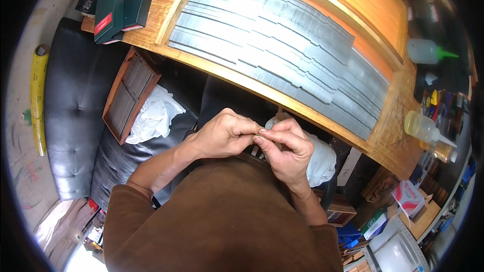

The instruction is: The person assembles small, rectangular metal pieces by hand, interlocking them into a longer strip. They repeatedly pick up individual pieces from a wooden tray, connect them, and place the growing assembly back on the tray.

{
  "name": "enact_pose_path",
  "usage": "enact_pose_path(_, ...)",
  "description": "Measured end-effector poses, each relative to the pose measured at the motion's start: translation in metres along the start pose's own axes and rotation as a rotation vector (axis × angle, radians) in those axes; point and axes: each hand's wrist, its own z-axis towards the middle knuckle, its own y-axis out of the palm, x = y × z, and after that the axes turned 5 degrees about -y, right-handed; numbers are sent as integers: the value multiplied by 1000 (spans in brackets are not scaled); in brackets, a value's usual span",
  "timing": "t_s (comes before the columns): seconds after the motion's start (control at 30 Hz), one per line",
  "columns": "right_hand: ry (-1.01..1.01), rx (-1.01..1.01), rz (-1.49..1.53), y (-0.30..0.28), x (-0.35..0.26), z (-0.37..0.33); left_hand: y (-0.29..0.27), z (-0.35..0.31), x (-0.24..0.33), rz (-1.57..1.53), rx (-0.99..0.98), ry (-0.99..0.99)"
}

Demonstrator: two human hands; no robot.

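Left hand (227, 133) and right hand (290, 152) meet, fingertips pinched together — apparently for fine control — contents, if any, unclear.

Left of left hand (229, 133): gap over black seat (132, 160), then crumpled white cloth (155, 113), wooden box (138, 111). Ahead of both: tray rail (262, 87) blocks. Right hand (290, 148): pale bundle (323, 161) just right. Bodyward: brown shirt (227, 211).

Two hands (227, 133) (288, 152); two nozzled bottles (422, 51) (421, 127); one yellow roll (38, 100)
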Motion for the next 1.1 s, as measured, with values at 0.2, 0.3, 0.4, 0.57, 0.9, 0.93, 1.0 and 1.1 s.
enact_pose_path(0.2,12,15,32,-1,1,-1,-1,0,4,-16,-8,1)
enact_pose_path(0.3,7,14,35,-1,1,0,-2,0,5,-17,-18,-5)
enact_pose_path(0.4,10,9,29,-2,1,0,-2,0,4,-12,-24,-11)
enact_pose_path(0.57,9,9,19,-3,2,0,-2,0,5,-2,-25,-7)
enact_pose_path(0.9,-30,8,-3,-5,0,1,1,0,5,-52,1,-7)
enact_pose_path(0.93,-42,8,-9,-6,0,1,2,0,5,-66,1,-13)
enact_pose_path(1.0,-70,-6,-41,-8,-2,3,2,0,7,-80,1,-21)
enact_pose_path(1.1,-79,-15,-100,-7,-10,4,2,0,9,-69,-1,-37)
